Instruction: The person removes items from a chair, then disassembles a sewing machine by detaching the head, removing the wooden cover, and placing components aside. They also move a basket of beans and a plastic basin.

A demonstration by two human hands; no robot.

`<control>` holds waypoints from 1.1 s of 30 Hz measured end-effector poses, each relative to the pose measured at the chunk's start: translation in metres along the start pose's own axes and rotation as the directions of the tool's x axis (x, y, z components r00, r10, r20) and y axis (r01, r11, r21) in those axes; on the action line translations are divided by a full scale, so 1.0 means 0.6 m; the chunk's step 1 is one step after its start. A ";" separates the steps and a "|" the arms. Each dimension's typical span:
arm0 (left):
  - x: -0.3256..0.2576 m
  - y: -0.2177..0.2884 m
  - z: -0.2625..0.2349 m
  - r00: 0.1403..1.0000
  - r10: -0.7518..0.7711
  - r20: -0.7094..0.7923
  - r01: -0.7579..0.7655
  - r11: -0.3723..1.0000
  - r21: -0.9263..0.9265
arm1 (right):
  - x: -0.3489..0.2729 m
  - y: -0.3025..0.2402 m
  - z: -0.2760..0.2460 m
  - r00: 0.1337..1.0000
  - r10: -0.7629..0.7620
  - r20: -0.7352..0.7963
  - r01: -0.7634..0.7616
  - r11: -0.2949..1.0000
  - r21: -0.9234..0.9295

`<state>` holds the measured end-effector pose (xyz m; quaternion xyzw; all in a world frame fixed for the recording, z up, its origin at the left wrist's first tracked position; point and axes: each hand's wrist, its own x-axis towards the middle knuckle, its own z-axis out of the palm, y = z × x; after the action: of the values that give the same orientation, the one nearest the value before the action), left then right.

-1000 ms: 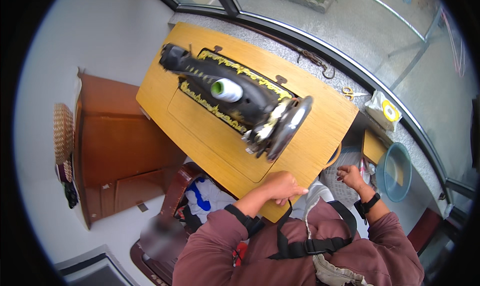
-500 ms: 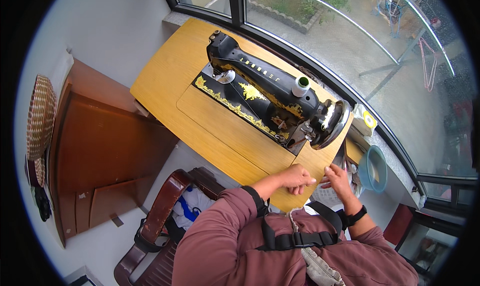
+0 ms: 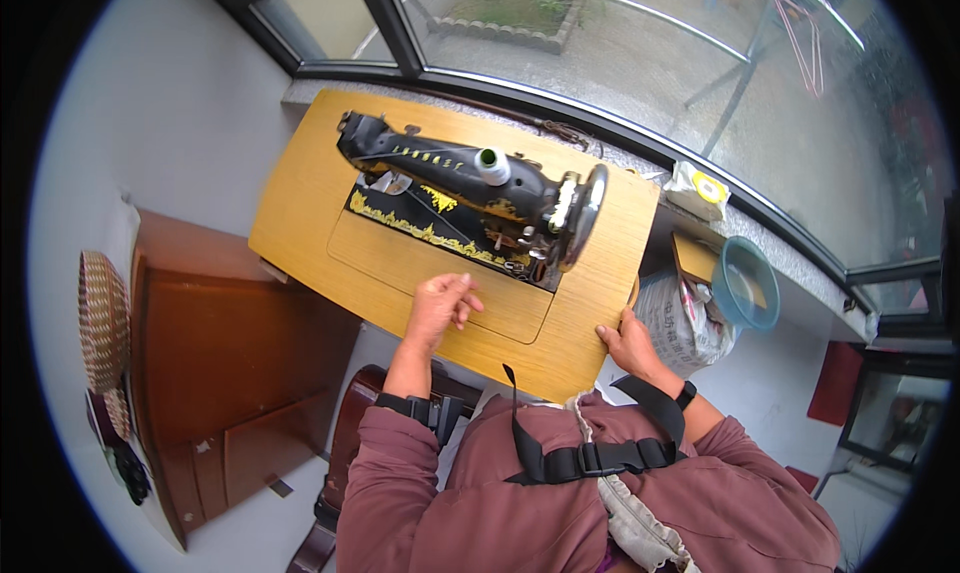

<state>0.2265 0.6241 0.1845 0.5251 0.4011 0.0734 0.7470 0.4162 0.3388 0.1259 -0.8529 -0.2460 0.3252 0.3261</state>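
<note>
A black sewing machine [image 3: 520, 188] with gold decoration is set into a yellow wooden sewing table [image 3: 590, 323]. On top of its arm stands a spool of pale thread [image 3: 492, 169], and a large handwheel [image 3: 588, 216] is at its right end. My left hand [image 3: 440, 308] is over the tabletop in front of the machine, fingers curled in; whatever might be between them is too small to see. At the table's right edge, my right hand [image 3: 636, 347] grips the rim, thumb on top, the other fingers partly hidden by the edge.
Right of the table are a printed white sack [image 3: 680, 328] and a blue basin [image 3: 745, 283]. A white-and-yellow package [image 3: 700, 191] sits on the windowsill. Brown wooden furniture [image 3: 230, 363] stands left, a dark chair [image 3: 350, 423] near my left elbow.
My hands have parted. The left moved leftward to the front of the machine; the right came to the table's right edge. The whole view has also shifted and turned.
</note>
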 end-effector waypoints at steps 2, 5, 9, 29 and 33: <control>-0.004 0.037 0.002 0.995 0.093 -0.027 -0.093 0.996 0.000 | -0.005 -0.009 -0.005 1.000 0.005 0.015 -0.005 1.000 0.003; 0.004 0.087 0.005 0.971 0.216 -0.108 -0.221 0.974 -0.043 | -0.008 -0.010 -0.004 0.998 -0.050 -0.030 0.050 0.999 -0.006; 0.040 0.123 0.005 0.938 0.310 -0.155 -0.341 0.907 -0.248 | -0.009 -0.013 -0.007 0.996 -0.079 -0.038 0.077 0.996 -0.049; 0.135 0.198 -0.073 0.972 0.133 0.192 -0.039 0.902 -0.430 | 0.092 -0.427 -0.309 0.938 -0.270 0.217 0.336 0.863 -0.378; 0.126 0.209 -0.078 0.980 0.101 0.169 -0.062 0.973 -0.223 | 0.206 -0.552 -0.309 0.912 -0.133 0.387 0.365 0.691 -0.624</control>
<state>0.2843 0.7528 0.2449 0.4611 0.3000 0.1000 0.8291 0.5625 0.5644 0.4210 -0.8075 -0.5114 0.2936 -0.0131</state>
